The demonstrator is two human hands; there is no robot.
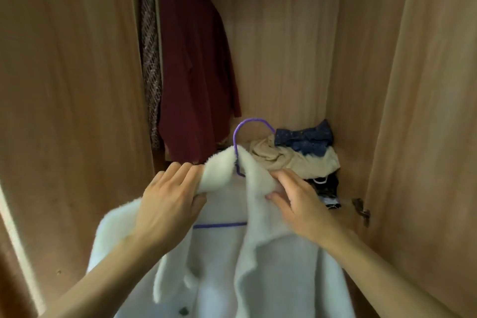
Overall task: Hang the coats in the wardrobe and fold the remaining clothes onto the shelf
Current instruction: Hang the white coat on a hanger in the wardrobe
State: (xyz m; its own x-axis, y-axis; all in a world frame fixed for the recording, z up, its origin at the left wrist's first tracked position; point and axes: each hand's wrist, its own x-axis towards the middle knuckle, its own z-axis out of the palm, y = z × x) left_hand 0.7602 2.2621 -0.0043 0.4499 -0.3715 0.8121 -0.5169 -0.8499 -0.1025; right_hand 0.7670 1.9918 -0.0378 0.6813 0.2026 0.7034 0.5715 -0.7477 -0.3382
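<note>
A white fleecy coat (271, 273) sits on a purple hanger (249, 124) in front of the open wardrobe. The hanger's hook rises above the collar and its bar shows inside the coat. My left hand (167, 201) grips the left side of the collar. My right hand (299, 201) pinches the right lapel. A dark red coat (196, 72) hangs at the left inside the wardrobe. On the wardrobe floor at the right lies a pile of loose clothes (296, 157): beige, dotted blue and dark pieces.
A patterned garment (149, 59) hangs left of the red coat. Wooden wardrobe doors stand open on both sides, with a hinge (361, 210) on the right wall. The back panel (278, 46) is bare to the right of the hanging coats.
</note>
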